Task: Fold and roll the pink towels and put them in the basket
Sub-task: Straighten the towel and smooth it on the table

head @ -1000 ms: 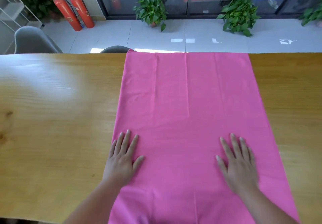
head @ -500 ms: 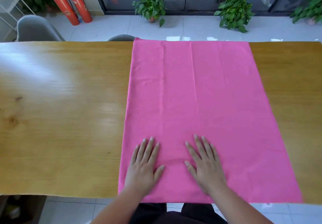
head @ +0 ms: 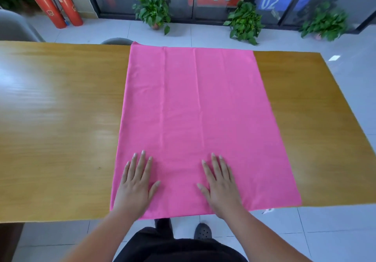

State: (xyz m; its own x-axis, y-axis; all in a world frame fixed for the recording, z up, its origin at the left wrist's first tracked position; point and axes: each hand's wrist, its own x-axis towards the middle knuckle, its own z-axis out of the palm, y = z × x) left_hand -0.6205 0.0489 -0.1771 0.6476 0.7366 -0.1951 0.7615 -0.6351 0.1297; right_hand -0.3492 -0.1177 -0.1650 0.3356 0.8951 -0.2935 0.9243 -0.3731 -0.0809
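Observation:
A pink towel (head: 199, 115) lies spread flat across the wooden table (head: 57, 131), reaching from the far edge to the near edge. Faint lengthwise creases run down it. My left hand (head: 136, 186) rests palm down on the towel near its near left corner, fingers straight and spread. My right hand (head: 220, 186) lies flat on the towel a little right of its middle, near the front edge. No basket is in view.
The table's right end (head: 325, 119) shows, with white tiled floor beyond. Two red fire extinguishers (head: 57, 3) and several potted plants (head: 154, 7) stand along the glass wall. A grey chair (head: 14, 27) sits at the far left, another chair back (head: 117, 41) behind the table.
My hands first drew together on the towel near the front edge, then moved apart again. The view pulled back, showing the table's near edge and right end.

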